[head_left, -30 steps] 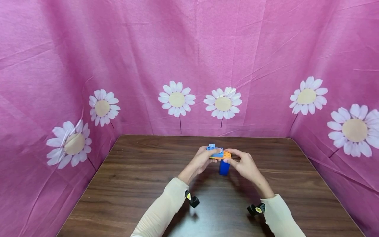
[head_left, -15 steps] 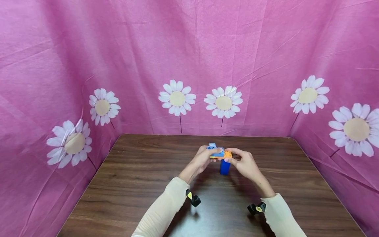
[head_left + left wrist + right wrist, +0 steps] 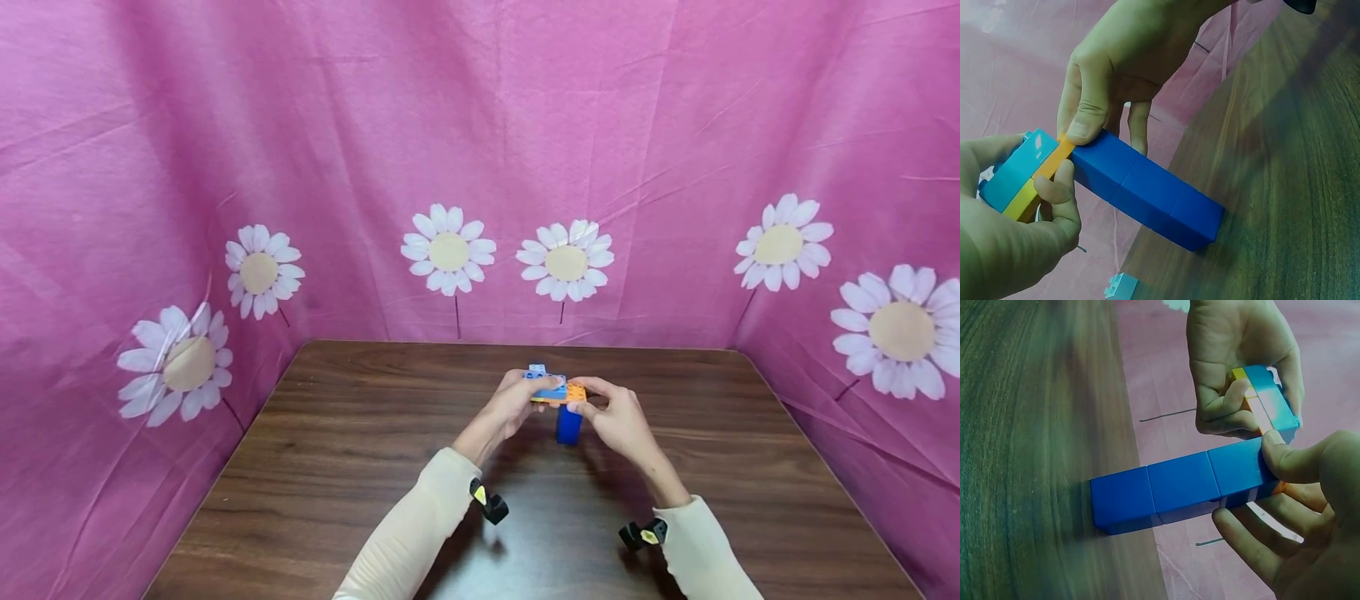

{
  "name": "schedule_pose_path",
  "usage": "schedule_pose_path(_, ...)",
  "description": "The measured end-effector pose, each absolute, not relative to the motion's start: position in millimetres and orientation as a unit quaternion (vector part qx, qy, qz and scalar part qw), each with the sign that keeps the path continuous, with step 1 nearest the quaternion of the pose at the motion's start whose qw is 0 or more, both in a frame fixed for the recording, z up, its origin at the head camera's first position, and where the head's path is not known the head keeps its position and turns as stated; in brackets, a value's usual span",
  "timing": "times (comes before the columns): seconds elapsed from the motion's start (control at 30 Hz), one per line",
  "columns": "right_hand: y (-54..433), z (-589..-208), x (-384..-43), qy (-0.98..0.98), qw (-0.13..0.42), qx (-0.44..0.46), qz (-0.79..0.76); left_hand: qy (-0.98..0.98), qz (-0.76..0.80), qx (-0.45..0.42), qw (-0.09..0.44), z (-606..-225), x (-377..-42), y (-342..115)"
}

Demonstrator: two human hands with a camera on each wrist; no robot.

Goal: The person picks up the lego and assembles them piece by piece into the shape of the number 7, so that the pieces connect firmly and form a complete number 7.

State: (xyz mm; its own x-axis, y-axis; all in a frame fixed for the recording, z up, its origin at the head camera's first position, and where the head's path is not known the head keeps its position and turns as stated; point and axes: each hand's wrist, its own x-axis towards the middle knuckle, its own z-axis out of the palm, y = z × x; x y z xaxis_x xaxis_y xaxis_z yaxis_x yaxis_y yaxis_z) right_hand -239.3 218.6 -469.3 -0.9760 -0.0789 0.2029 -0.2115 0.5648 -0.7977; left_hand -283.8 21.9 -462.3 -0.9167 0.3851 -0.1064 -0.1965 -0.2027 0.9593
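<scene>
A column of three dark blue toy bricks stands upright on the table, with a thin orange brick across its top. Beside the orange brick sits a thin yellow brick; a light blue brick lies over both. My left hand pinches the light blue brick, thumb on top and curled fingers under the yellow and orange pieces. From the right, my right hand grips the orange brick at the column's top, its thumb at the upper blue brick's edge.
Behind my left hand, a small light blue brick sits on the brown wooden table. A pink curtain with white flowers encloses the table at the back and sides. Each wrist carries a black camera mount.
Both hands keep their hold and the bricks stay in place. My right wrist and forearm have shifted slightly to the left and down.
</scene>
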Motion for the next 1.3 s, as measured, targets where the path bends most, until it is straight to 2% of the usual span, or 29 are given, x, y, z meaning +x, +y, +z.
schedule_pose_path(0.33, 216, -468, -237, -0.877, 0.07, 0.08, 0.469, 0.607, 0.765, 0.083, 0.197, -465, -285, 20)
schedule_pose_path(0.53, 216, -469, -237, -0.877, 0.069, 0.075, 0.47, 0.617, 0.753, 0.117, 0.196, -471, -284, 16)
schedule_pose_path(0.73, 218, -469, -241, -0.88, 0.091, 0.088, 0.457, 0.62, 0.752, 0.141, 0.173, -474, -283, 14)
schedule_pose_path(1.3, 216, -475, -242, -0.878, 0.077, 0.118, 0.457, 0.713, 0.676, 0.169, 0.076, -485, -282, -3)
